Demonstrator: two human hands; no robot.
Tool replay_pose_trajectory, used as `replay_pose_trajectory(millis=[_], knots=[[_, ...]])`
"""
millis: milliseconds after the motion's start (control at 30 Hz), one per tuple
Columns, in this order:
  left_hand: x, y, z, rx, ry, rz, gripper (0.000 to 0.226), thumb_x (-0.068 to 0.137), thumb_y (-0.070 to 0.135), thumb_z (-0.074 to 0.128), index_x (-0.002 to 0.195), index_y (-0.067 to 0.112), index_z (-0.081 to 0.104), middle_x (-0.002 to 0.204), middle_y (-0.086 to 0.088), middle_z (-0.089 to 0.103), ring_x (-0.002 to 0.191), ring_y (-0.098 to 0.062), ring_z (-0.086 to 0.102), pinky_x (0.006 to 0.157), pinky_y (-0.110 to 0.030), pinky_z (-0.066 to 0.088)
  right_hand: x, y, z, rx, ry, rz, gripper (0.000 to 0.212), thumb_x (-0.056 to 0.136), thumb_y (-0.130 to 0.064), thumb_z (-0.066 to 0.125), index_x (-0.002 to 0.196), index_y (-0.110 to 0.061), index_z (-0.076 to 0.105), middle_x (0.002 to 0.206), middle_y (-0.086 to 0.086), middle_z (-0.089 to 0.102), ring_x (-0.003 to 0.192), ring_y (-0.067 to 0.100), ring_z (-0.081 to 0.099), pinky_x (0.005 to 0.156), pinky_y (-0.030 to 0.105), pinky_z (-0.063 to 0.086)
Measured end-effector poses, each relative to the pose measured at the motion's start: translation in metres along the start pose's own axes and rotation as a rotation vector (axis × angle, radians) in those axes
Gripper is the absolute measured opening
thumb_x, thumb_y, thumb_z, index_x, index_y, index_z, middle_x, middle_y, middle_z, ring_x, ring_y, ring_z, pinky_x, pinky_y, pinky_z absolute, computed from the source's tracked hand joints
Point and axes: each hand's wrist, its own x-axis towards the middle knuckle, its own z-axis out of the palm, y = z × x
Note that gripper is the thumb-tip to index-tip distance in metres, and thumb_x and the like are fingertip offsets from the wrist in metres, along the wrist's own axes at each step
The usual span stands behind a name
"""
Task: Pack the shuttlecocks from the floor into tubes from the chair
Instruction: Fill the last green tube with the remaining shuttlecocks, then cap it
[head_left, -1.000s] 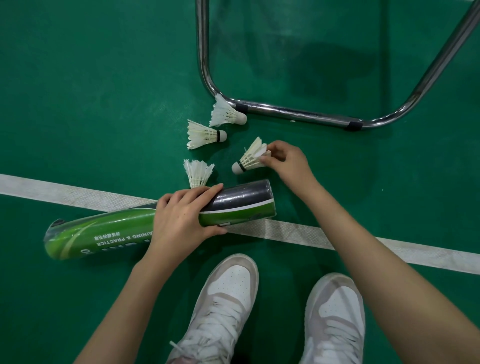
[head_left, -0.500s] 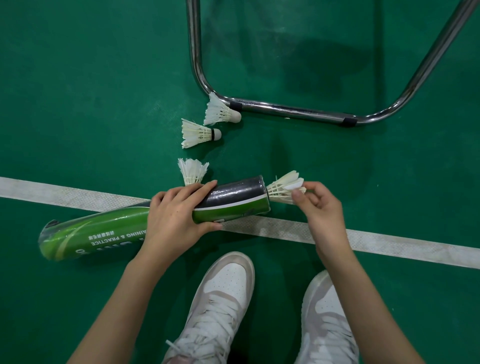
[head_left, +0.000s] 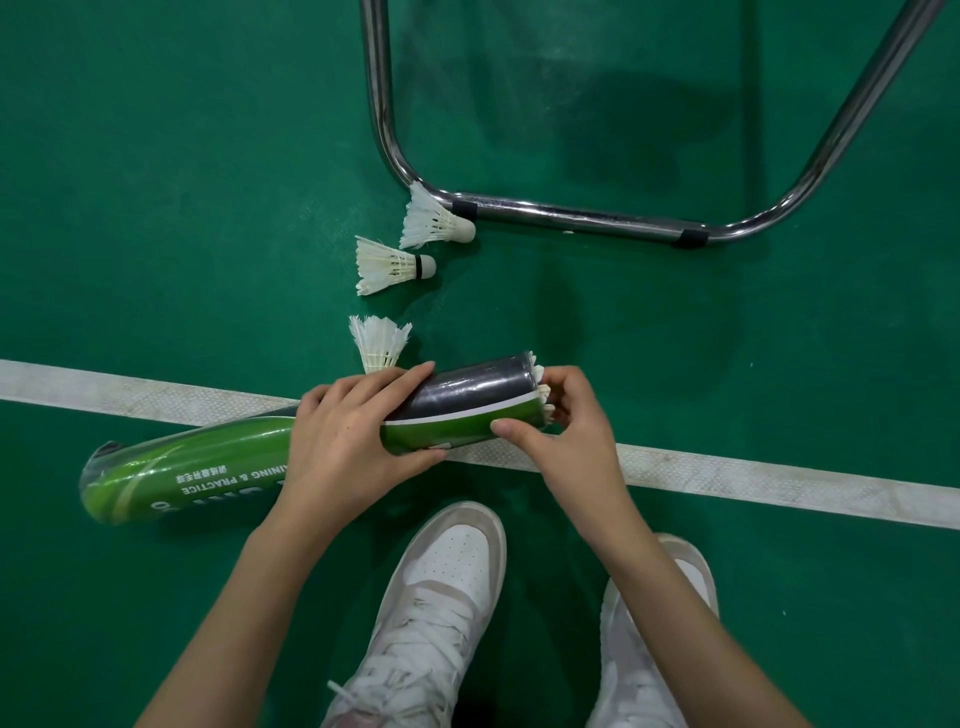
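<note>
Head view. I see the tube (head_left: 249, 462) lying on its side on the green floor (head_left: 156, 182), across the white court line (head_left: 753, 478), with its open dark end pointing right. My left hand (head_left: 348, 441) grips the tube near its middle: the fingers curl over the top and the thumb wraps the near side.

My right hand (head_left: 566, 431) sits at the tube mouth. The thumb presses the tube's near rim and the curled fingers close over the opening, against the feather tips of a shuttlecock (head_left: 540, 387) that is almost fully inside the tube; only the white tips show at the rim.

Three shuttlecocks lie loose on the floor beyond the tube. The nearest shuttlecock (head_left: 379, 343) lies just behind my left fingers, feathers pointing away from me. The middle shuttlecock (head_left: 389, 266) lies on its side, cork to the right. The far shuttlecock (head_left: 434, 223) touches the chrome chair frame (head_left: 571, 215).

My two white shoes (head_left: 441, 597) stand on the floor on the near side of the line.
</note>
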Motion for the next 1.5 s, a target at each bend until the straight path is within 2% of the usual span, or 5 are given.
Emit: replay_pose_trajectory(millis=[167, 267, 533, 1000, 1500], knots=[[-0.002, 0.0, 0.0, -0.008, -0.011, 0.007, 0.079, 0.066, 0.075, 0.043, 0.135, 0.036, 0.042, 0.122, 0.004, 0.061, 0.105, -0.023, 0.056, 0.089, -0.042, 0.039, 0.004, -0.002, -0.004, 0.011, -0.043, 0.008, 0.033, 0.072, -0.001, 0.075, 0.088, -0.023, 0.055, 0.084, -0.004, 0.064, 0.07, -0.005, 0.057, 0.066, 0.007, 0.044], [-0.002, 0.0, -0.001, -0.015, -0.011, 0.009, 0.08, 0.065, 0.075, 0.043, 0.135, 0.036, 0.043, 0.121, 0.004, 0.061, 0.105, -0.023, 0.057, 0.088, -0.041, 0.039, 0.006, -0.001, -0.007, 0.018, -0.098, 0.038, 0.028, 0.075, -0.001, 0.073, 0.093, -0.017, 0.059, 0.089, 0.007, 0.067, 0.077, 0.004, 0.06, 0.07, 0.012, 0.048], [-0.002, 0.001, -0.001, -0.027, 0.002, 0.007, 0.079, 0.065, 0.074, 0.044, 0.134, 0.036, 0.043, 0.121, 0.004, 0.061, 0.104, -0.023, 0.056, 0.088, -0.042, 0.039, 0.008, -0.001, -0.006, 0.076, -0.217, 0.027, 0.033, 0.082, 0.0, 0.065, 0.096, -0.03, 0.061, 0.095, -0.012, 0.069, 0.089, -0.002, 0.063, 0.079, 0.012, 0.049], [-0.003, 0.003, -0.001, -0.031, 0.003, 0.006, 0.078, 0.065, 0.074, 0.044, 0.134, 0.038, 0.041, 0.122, 0.005, 0.06, 0.106, -0.022, 0.055, 0.088, -0.04, 0.037, 0.005, -0.003, -0.011, 0.052, -0.222, 0.009, 0.032, 0.082, -0.001, 0.065, 0.097, -0.028, 0.062, 0.095, -0.011, 0.067, 0.085, -0.007, 0.061, 0.077, 0.007, 0.046], [-0.004, 0.003, 0.002, -0.031, -0.024, 0.011, 0.079, 0.065, 0.074, 0.043, 0.136, 0.038, 0.039, 0.124, 0.004, 0.059, 0.108, -0.023, 0.054, 0.089, -0.041, 0.037, 0.011, 0.004, -0.012, 0.128, -0.309, 0.086, 0.033, 0.085, 0.002, 0.061, 0.107, -0.019, 0.051, 0.104, 0.003, 0.069, 0.094, 0.007, 0.066, 0.08, 0.015, 0.05]])
